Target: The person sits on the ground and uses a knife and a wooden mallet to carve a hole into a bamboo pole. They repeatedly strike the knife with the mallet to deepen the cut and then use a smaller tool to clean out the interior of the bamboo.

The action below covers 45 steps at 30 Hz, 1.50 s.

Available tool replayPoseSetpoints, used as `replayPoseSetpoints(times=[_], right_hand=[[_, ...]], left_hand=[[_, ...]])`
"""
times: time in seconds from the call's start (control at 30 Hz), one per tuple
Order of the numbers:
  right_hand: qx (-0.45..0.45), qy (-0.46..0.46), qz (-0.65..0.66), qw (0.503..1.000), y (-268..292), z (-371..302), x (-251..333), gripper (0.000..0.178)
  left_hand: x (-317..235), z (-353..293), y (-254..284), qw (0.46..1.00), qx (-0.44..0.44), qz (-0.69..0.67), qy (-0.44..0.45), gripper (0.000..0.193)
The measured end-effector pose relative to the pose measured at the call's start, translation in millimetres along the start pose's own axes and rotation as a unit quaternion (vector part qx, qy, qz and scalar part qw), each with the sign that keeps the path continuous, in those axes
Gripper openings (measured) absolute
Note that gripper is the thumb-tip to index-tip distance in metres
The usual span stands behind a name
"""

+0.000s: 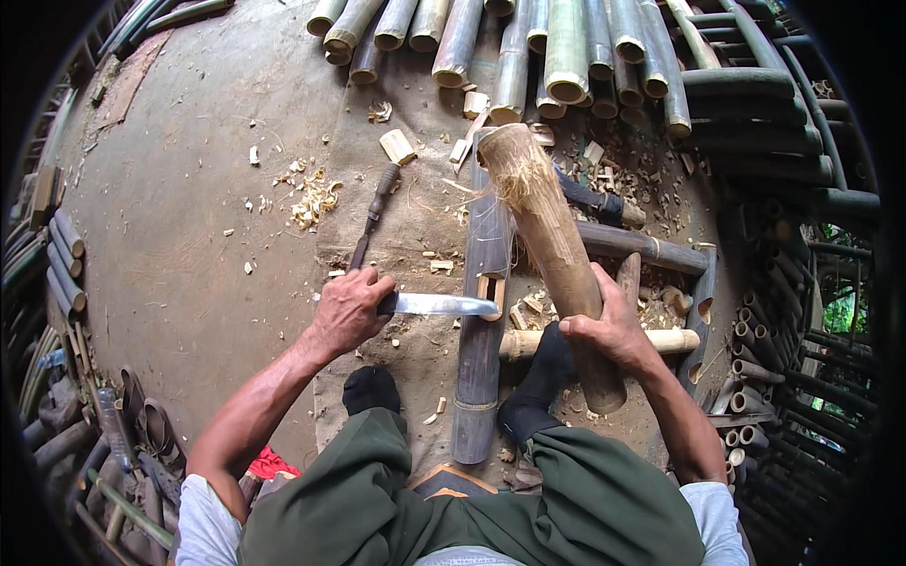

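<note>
My left hand (349, 307) is closed round the dark handle of a knife (439, 304), its blade pointing right. The blade's tip lies over a rectangular notch cut in a dark bamboo pole (479, 368) between my feet; whether it touches cannot be told. My right hand (612, 325) grips a thick brown bamboo club (557, 241) with a frayed, splintered far end. The club is tilted, its far end above the pole. On the ground beyond my left hand lies a chisel (376, 215) with a turned dark handle, its near end close to my knuckles.
Crossing poles of a bamboo frame (637, 243) lie to the right, with a dark-bladed tool (609, 203) near them. Wood shavings (314, 200) litter the ground. Cut bamboo tubes (566, 66) are stacked at the far side; more bamboo (755, 363) is piled right.
</note>
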State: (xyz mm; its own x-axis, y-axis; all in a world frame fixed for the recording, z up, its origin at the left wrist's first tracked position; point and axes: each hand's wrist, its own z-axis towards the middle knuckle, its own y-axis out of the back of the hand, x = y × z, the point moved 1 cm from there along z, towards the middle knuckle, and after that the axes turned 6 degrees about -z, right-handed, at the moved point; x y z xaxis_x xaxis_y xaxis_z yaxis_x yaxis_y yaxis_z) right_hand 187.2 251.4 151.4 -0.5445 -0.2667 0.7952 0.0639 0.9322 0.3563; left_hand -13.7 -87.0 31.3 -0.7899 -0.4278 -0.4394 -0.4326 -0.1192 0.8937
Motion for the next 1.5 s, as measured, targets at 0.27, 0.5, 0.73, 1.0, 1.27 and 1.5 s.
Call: replayPoseSetpoints(times=[0.27,0.5,0.73,1.0,1.27,1.5], right_hand=[[0.044,0.001,-0.123,0.991,-8.7,-0.1,-0.3,0.080],[0.112,0.306,-0.467,0.822,-17.5,-8.7,2.7,0.068],[0.130,0.346,-0.633,0.680,-12.1,40.4,-27.5,0.038],[0.091,0.351,-0.651,0.667,-24.9,47.2,-26.8,0.036],[0.082,0.378,-0.619,0.684,-19.9,47.5,-18.9,0.038],[0.135,0.558,-0.496,0.651,-33.5,35.2,-21.9,0.026]], left_hand=[[-4.0,-19.7,-7.8,0.993,0.111,-0.020,0.047,0.033],[5.6,-25.5,-8.1,0.993,0.105,-0.038,0.039,0.017],[-2.1,-14.4,-4.5,0.989,0.134,0.014,0.067,0.012],[-1.0,-16.0,-13.4,0.991,0.113,0.029,0.059,0.011],[0.2,-11.9,-15.8,0.990,0.118,0.047,0.064,0.009],[4.2,-13.0,-20.1,0.987,0.131,0.051,0.077,0.010]])
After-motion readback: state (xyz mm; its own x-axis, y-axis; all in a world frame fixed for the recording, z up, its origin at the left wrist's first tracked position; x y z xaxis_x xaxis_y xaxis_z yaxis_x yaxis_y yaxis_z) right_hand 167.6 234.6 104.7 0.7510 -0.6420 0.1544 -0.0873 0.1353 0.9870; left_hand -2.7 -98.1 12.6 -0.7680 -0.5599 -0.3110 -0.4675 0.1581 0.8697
